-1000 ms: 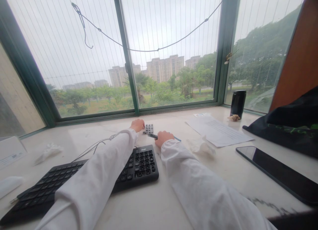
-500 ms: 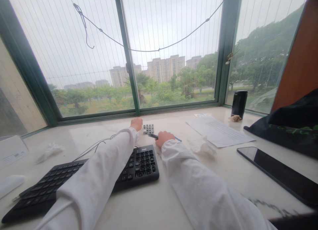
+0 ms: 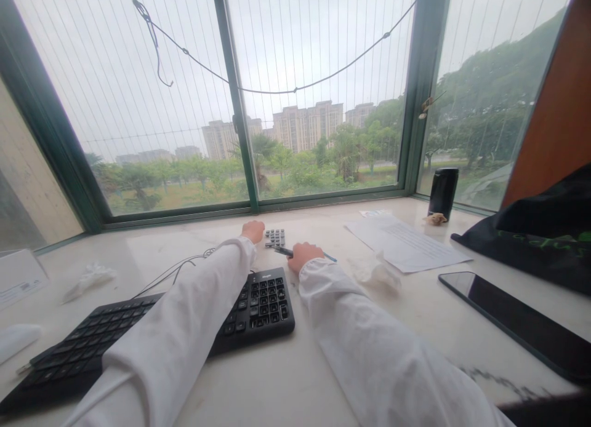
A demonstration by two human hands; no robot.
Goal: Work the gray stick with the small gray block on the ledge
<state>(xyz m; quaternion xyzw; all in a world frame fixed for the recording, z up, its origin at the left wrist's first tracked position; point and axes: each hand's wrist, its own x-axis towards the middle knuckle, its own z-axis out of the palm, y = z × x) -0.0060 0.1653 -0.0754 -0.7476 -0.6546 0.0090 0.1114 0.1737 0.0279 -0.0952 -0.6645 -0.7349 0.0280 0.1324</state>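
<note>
My left hand (image 3: 253,231) rests on the marble surface past the keyboard, its fingers curled in; whatever is in them is hidden. Just right of it, small grey keycap-like pieces (image 3: 276,237) stand in a tight grid. My right hand (image 3: 305,256) is closed around a slim pen-like tool (image 3: 284,251), whose dark end points left toward the grid and whose blue end (image 3: 329,257) sticks out on the right. Under my left forearm lies a black keyboard (image 3: 272,328), partly covered by the white sleeve. Its number pad shows dark square sockets or keys; I cannot tell which.
Crumpled tissue (image 3: 376,273) and a printed sheet (image 3: 401,242) lie to the right, with a phone (image 3: 512,322), a black can (image 3: 444,193) and a dark bag (image 3: 545,230). Leftward are another tissue (image 3: 90,280), a white mouse (image 3: 17,341), a white box (image 3: 21,276) and cable (image 3: 173,270).
The whole view has shifted very slightly. Both hands keep their places and hold, and the pieces in the grid look the same.
</note>
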